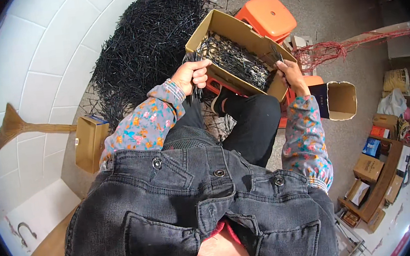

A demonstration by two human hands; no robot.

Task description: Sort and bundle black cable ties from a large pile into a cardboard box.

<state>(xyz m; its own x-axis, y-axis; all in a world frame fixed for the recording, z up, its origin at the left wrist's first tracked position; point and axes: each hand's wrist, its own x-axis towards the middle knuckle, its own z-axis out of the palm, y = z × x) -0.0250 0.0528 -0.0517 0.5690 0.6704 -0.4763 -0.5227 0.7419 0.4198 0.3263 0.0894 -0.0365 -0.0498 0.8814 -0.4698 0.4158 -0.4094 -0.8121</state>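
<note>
In front of me an open cardboard box (203, 28) sits tilted, with many thin black strips (238, 60) lying loose in it. My left hand (191, 75) is at the box's near left corner, fingers closed round a bundle of the same black strips (192, 56); their ends stick out above and below the fist. Over the box's right end, my right hand (292, 74) pinches a few thin black strips (276, 52) that point up and away. Beyond my left hand rises a large heap of black strips (151, 34) on the floor.
An orange stool (271, 17) stands behind the box. Red strands (326, 52) stretch out at the right, near an open dark box (343, 100). To the left are a broom (15, 126) and an empty cardboard box (88, 144) by the tiled wall (25, 51). A shelf (383, 185) holds small boxes.
</note>
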